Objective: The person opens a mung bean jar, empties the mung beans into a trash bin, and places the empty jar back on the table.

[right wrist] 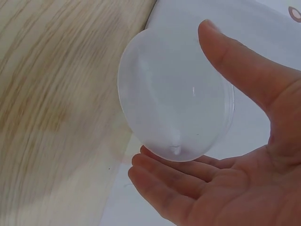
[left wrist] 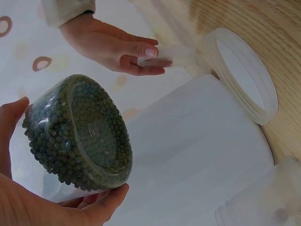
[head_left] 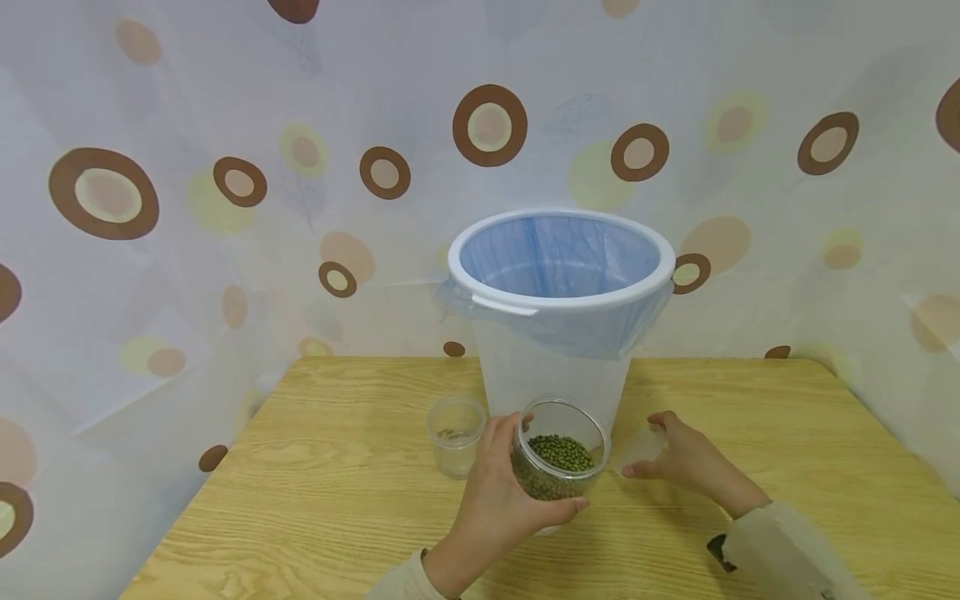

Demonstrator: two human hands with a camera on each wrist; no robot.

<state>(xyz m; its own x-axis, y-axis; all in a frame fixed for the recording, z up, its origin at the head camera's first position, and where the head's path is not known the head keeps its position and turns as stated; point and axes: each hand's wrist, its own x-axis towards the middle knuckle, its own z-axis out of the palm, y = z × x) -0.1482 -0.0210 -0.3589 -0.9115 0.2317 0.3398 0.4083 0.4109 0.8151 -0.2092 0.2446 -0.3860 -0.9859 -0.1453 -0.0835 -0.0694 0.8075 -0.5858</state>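
My left hand point(head_left: 498, 492) grips a clear plastic jar point(left wrist: 77, 134) from the side, thumb and fingers spread around it. The jar is uncovered and tilted, and the green mung beans point(head_left: 558, 452) inside fill its lower part. To the right, my right hand point(head_left: 690, 458) holds a round translucent plastic lid point(right wrist: 176, 94) at its edge, thumb on one side and fingers on the other. A second lid with a raised rim point(left wrist: 256, 110) lies on the table below the jar, mostly hidden by the left hand in the head view.
Behind the hands stands a tall white bin point(head_left: 551, 367) lined with a blue bag point(head_left: 555, 258). An uncovered clear tub point(head_left: 455, 454) with a few pale pieces in it sits at the bin's left. Patterned sheeting point(head_left: 375, 100) surrounds the wooden table point(head_left: 322, 492).
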